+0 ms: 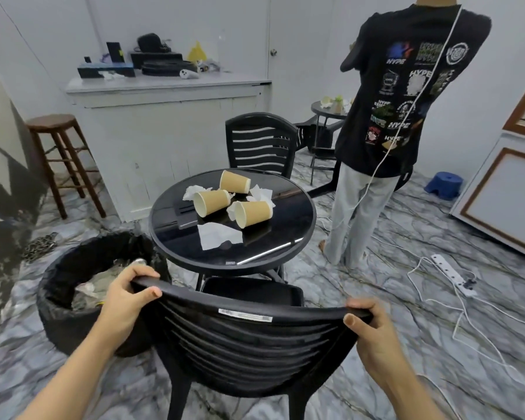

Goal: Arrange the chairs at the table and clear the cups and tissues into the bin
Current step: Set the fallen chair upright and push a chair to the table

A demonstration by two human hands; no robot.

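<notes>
At bench edge, both hands' fingers [143, 272] clench chair [243, 338] backrest top; rigid, light plastic, judged easily slid

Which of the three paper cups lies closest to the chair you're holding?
The right-hand cup, its open mouth facing the held chair. The left cup sits slightly farther back, and the third cup lies at the table's far side.

"HYPE" printed repeatedly on bystander's black T-shirt [406, 95].
</notes>
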